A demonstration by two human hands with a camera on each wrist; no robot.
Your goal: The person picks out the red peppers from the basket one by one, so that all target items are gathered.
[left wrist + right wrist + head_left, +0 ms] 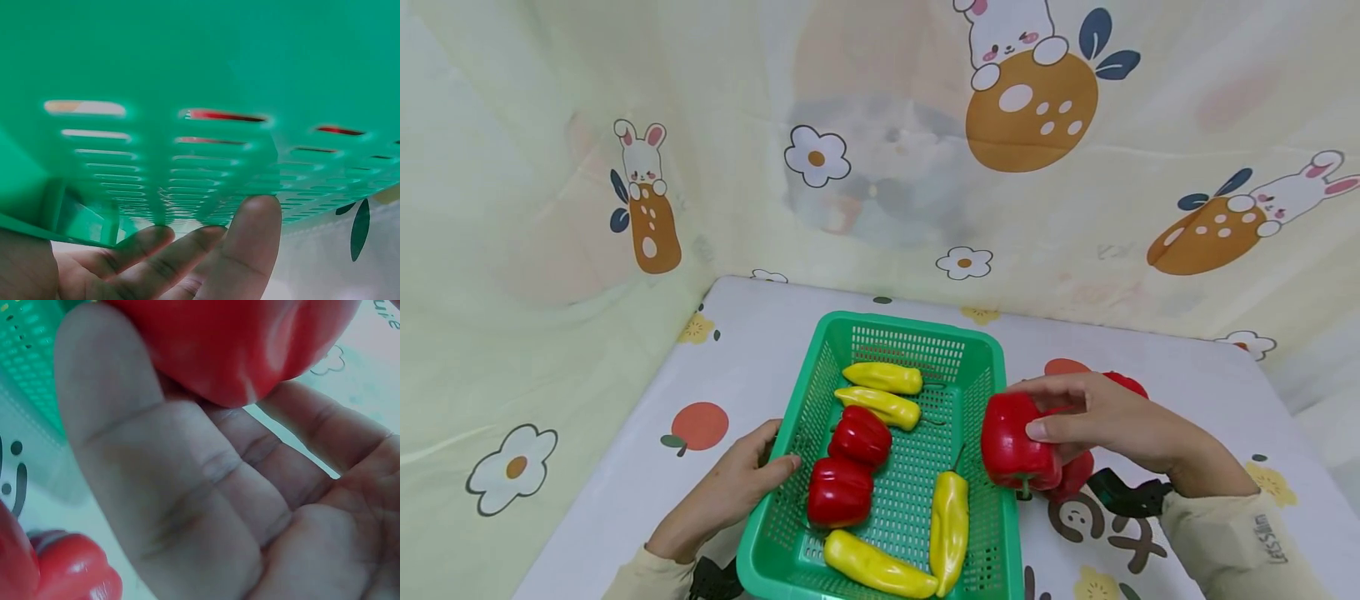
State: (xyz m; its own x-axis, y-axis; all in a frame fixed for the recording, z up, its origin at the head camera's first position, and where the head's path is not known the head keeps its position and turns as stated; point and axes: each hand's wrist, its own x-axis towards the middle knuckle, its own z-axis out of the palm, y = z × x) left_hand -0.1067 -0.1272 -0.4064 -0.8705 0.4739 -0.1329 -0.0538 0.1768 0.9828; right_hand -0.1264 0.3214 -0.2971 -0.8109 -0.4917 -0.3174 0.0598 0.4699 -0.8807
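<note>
Printed cloth [625, 517] is lying underneath. Left hand [741, 479] is gripping green basket [880, 320], nine o'clock; right hand [1101, 417] is grasping red pepper [1011, 437] at its three-o'clock side; loose pinch could be causing a drop outside.

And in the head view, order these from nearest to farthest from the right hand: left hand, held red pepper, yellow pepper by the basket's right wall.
1. Held red pepper: in the right hand itself.
2. Yellow pepper: inside the basket, along its right wall.
3. Left hand: at the basket's left rim, farthest.
</note>
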